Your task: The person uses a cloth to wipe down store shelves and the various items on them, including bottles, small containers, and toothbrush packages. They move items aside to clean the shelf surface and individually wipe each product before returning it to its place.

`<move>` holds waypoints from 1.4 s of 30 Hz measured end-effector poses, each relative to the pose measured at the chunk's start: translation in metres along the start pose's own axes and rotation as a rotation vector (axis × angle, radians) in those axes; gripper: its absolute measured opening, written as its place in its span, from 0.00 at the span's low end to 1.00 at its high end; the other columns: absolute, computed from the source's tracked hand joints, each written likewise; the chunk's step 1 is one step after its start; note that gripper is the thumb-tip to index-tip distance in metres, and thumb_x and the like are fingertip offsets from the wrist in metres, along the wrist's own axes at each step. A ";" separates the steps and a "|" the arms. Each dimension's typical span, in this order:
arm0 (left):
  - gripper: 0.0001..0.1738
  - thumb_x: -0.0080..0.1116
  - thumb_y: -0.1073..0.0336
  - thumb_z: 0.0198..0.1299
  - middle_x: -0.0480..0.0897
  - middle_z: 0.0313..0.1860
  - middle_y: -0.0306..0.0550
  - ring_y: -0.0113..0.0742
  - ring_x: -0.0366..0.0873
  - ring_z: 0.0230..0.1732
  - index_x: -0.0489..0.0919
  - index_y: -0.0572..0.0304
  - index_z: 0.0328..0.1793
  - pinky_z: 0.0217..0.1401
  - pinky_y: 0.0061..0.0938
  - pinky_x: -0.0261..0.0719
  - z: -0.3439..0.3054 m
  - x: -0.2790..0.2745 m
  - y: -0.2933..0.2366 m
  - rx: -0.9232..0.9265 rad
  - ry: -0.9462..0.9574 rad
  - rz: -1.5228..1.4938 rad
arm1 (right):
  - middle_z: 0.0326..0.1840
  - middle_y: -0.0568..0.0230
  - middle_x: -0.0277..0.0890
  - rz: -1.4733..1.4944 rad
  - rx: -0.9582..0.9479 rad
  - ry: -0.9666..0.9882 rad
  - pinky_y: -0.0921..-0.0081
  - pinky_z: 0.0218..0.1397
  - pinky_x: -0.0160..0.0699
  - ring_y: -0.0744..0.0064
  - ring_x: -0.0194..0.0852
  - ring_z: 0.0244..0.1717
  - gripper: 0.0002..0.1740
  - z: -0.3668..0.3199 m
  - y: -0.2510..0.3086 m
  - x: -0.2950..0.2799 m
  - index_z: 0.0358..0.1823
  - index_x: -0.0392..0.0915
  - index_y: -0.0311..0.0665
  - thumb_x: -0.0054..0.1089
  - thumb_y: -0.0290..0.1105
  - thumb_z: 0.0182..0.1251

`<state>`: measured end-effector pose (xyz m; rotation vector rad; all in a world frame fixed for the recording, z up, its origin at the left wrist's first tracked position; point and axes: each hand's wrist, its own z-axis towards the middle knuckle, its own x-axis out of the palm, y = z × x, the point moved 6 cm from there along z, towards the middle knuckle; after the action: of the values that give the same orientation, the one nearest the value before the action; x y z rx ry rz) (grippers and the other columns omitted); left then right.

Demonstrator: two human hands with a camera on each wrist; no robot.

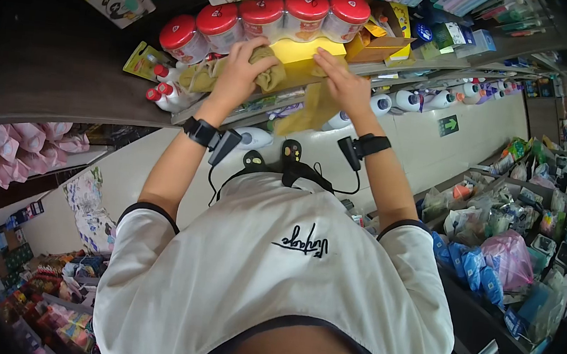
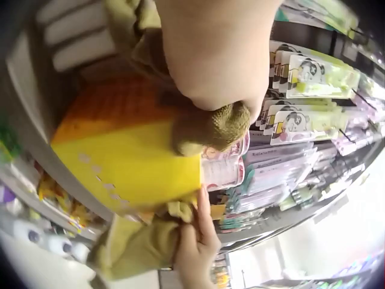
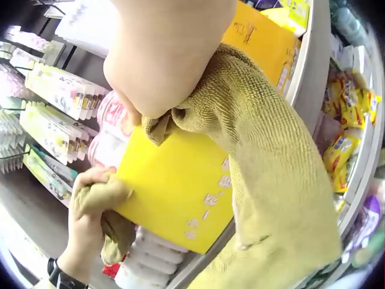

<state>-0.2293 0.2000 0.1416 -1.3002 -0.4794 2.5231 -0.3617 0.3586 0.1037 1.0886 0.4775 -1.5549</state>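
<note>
A yellow box [image 1: 303, 58] lies at the shelf front, printed characters along one edge. My left hand [image 1: 239, 69] is at its left end, gripping a bunched olive cloth [image 1: 267, 70], with more of that cloth trailing left below the wrist. At the box's right end is my right hand [image 1: 345, 87], holding another stretch of olive towel [image 3: 271, 162] that hangs down past the shelf edge. In the left wrist view, one finger of the right hand [image 2: 195, 250] reaches straight along the box's corner. My left hand [image 3: 87, 211] presses bunched cloth against the box in the right wrist view.
Red-lidded jars [image 1: 261, 9] stand in a row behind the box. White bottles with red caps [image 1: 168, 92] are to its left, an orange carton [image 1: 377, 42] to its right. White bottles [image 1: 409, 100] line the lower shelf. Carded goods [image 2: 307, 75] hang behind.
</note>
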 end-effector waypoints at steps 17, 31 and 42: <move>0.27 0.52 0.85 0.34 0.64 0.51 0.56 0.56 0.61 0.56 0.66 0.59 0.45 0.58 0.40 0.62 -0.094 0.065 0.030 -0.251 -0.026 -0.146 | 0.49 0.66 0.69 0.346 -0.267 0.013 0.70 0.50 0.71 0.62 0.68 0.49 0.20 0.006 0.089 0.045 0.44 0.72 0.45 0.57 0.26 0.45; 0.20 0.54 0.83 0.38 0.68 0.51 0.50 0.52 0.66 0.54 0.70 0.59 0.40 0.55 0.36 0.67 -0.155 0.011 0.046 -0.369 -0.007 -0.104 | 0.48 0.67 0.70 0.054 -0.216 0.163 0.70 0.46 0.70 0.62 0.68 0.47 0.12 -0.060 -0.025 0.044 0.36 0.73 0.44 0.51 0.29 0.47; 0.21 0.54 0.78 0.38 0.68 0.51 0.46 0.48 0.67 0.54 0.70 0.54 0.43 0.50 0.35 0.72 -0.162 0.019 0.073 -0.449 0.181 0.235 | 0.53 0.72 0.66 0.200 -0.646 0.275 0.73 0.47 0.72 0.66 0.65 0.48 0.17 0.005 0.122 0.106 0.44 0.71 0.45 0.49 0.29 0.49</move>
<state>-0.1128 0.1679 0.0096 -1.8202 -0.9416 2.5347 -0.2458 0.2605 0.0481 0.8074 0.9504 -0.9674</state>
